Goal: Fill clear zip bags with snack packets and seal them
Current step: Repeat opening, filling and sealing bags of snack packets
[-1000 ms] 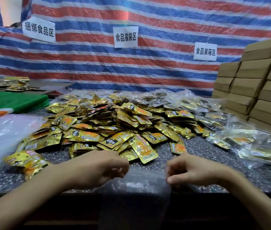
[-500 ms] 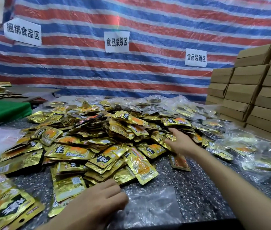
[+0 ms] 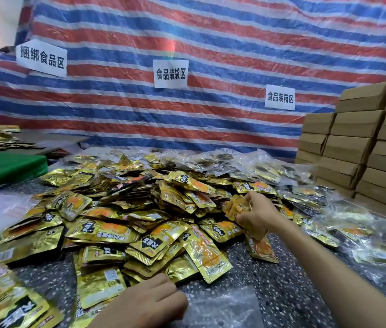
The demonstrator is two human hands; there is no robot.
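right grip (image 3: 256,216) clutches snack packet (image 3: 234,207) above pile (image 3: 116,221) | left grip (image 3: 149,301) pinches zip bag (image 3: 222,308) edge on bench (image 3: 282,275) | risk: one-handed hold may leave bag mouth flat, so packet snags or slips

On tarp (image 3: 234,31), signs 捆绑食品区 (image 3: 41,58), 食品装袋区 (image 3: 171,73), 食品装箱区 (image 3: 280,97)

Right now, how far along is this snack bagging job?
Done: filled clear bags lie to the right of and behind the pile. In hand: the right hand grips a few gold packets at the pile's edge, while the left hand holds an empty clear bag by its edge. Left: the large pile is loose and unbagged, so much work seems to remain.
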